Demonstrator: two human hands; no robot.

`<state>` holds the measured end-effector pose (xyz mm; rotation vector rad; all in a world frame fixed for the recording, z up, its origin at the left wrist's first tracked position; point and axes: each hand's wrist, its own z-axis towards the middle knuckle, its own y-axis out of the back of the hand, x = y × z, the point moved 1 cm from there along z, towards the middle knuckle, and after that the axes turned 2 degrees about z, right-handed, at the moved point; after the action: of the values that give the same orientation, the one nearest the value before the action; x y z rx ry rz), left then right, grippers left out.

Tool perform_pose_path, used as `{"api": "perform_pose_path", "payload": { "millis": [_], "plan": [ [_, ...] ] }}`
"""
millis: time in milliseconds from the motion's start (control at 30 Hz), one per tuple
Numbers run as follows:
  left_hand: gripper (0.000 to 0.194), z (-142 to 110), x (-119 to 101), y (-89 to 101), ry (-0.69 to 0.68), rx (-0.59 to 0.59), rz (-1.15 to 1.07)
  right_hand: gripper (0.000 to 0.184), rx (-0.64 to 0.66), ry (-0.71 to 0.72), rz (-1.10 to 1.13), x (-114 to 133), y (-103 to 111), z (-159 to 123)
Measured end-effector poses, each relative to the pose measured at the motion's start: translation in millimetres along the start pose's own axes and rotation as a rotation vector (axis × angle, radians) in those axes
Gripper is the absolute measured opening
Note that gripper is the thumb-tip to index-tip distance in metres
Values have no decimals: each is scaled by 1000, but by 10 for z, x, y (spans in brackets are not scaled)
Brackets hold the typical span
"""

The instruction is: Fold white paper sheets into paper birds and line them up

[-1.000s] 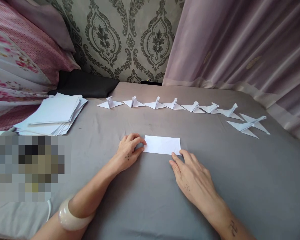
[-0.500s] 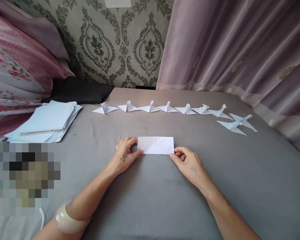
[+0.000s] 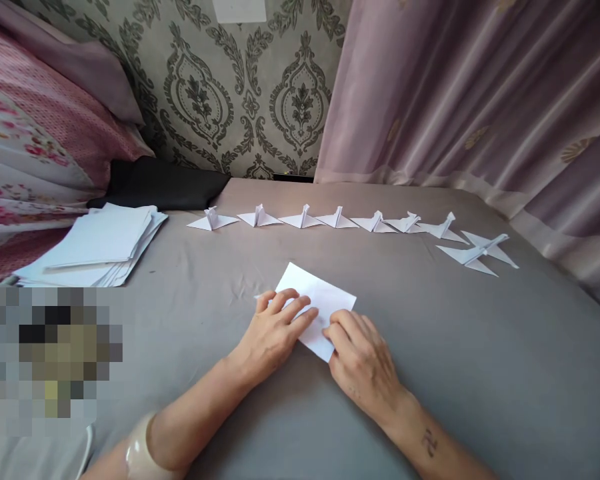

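Observation:
A small folded sheet of white paper (image 3: pixel 323 290) lies at a slant on the grey cloth in front of me. My left hand (image 3: pixel 277 333) rests over its left part, palm down, fingers apart and lying on the paper. At the lower right edge, my right hand (image 3: pixel 363 357) is closed with curled fingers gripping the paper; its thumb is mostly hidden. Beyond both hands stands a row of several folded white paper birds (image 3: pixel 303 217). One more folded paper bird (image 3: pixel 480 252) lies flatter at the right end of the row.
A stack of white paper sheets (image 3: pixel 100 237) lies at the left. Behind it are a black cloth (image 3: pixel 165 185) and pink floral fabric (image 3: pixel 45 133). Mauve curtains (image 3: pixel 430 100) hang at the right, and patterned wallpaper (image 3: pixel 250 60) covers the back wall. The lower left is pixelated.
The folded paper went from lying straight, held at both ends, to a slant with more of its surface showing. My left hand moved onto it, and my right hand now grips its lower right edge.

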<state>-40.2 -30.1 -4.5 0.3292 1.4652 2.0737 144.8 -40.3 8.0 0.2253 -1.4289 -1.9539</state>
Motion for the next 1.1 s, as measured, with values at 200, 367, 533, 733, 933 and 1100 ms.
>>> {"api": "perform_pose_path", "payload": {
  "millis": [200,367,533,733,933,1100],
  "plan": [
    [28,-29,144,-3,-50,131,-149,20,-61,-111,458,-155,245,62],
    [32,-20,200,78,-187,36,-276,51,31,-238,265,-564,336,77],
    [42,-9,253,7,-201,117,-316,71,317,-82,231,-709,227,11],
    [46,-59,256,14,-101,234,-284,49,352,-99,244,-628,99,5],
    [18,-50,103,107,319,116,-292,19,211,-232,317,-624,-14,73],
    [49,-22,38,107,618,112,-393,32,113,-389,303,-622,-147,173]
  ]
}}
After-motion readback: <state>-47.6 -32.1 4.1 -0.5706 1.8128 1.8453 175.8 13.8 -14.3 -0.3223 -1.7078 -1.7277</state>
